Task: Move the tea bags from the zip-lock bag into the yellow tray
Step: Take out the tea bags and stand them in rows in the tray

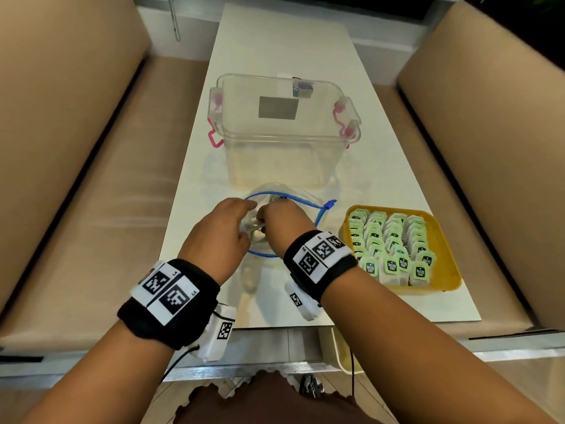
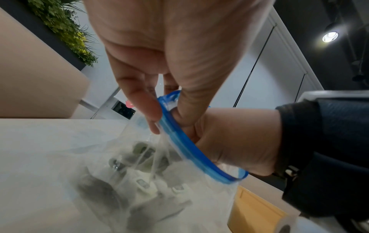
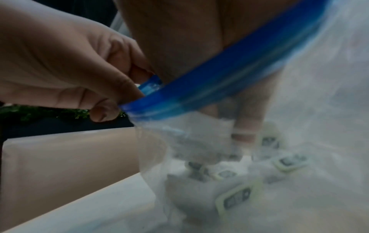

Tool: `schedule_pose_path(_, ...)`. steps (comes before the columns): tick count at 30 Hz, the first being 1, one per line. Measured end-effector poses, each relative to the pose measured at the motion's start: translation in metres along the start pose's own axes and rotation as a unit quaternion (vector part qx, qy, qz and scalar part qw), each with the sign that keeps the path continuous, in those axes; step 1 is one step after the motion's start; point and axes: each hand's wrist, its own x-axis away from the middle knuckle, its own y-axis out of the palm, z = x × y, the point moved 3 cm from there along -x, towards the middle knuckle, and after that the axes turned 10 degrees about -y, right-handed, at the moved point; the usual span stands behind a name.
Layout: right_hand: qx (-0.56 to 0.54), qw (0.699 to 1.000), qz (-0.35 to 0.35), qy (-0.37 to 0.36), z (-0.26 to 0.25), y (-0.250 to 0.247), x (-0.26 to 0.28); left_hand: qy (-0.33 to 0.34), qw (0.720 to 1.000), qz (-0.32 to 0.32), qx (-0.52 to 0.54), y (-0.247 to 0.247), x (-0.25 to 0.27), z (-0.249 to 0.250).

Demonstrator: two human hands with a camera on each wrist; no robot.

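At table centre, left hand (image 1: 217, 232) pinches the zip-lock bag (image 2: 179, 181) rim (blue seal); right hand (image 1: 282, 224) fingers reach inside, touching tea bags (image 3: 235, 197), grip indeterminate.

— What stands around the zip-lock bag (image 1: 293, 206)?
— The clear plastic box (image 1: 282, 130) just behind it; the yellow tray (image 1: 449, 258), packed with tea bags (image 1: 394, 243), to its right.
— And open room?
— Bare table (image 1: 195, 206) to the left, and far beyond the box.
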Motion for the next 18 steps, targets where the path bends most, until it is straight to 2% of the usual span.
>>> schedule_pose_path(8,0.015,0.995,0.096,-0.016,0.015,-0.02,0.02,-0.034,0.999,0.03,0.006,0.001,-0.01,0.009)
schedule_pose_path(12,-0.114,0.985,0.127,-0.015,0.028,-0.036,0.036,-0.027,0.999,0.045,0.01,0.003,-0.013,0.015)
schedule_pose_path(15,-0.219,0.957,0.187,-0.025,0.038,-0.051,0.055,-0.013,0.994,0.096,-0.051,0.003,-0.01,0.026)
schedule_pose_path(18,-0.301,0.928,0.218,-0.023,0.053,-0.064,0.071,-0.008,0.985,0.152,-0.077,-0.001,-0.007,0.04)
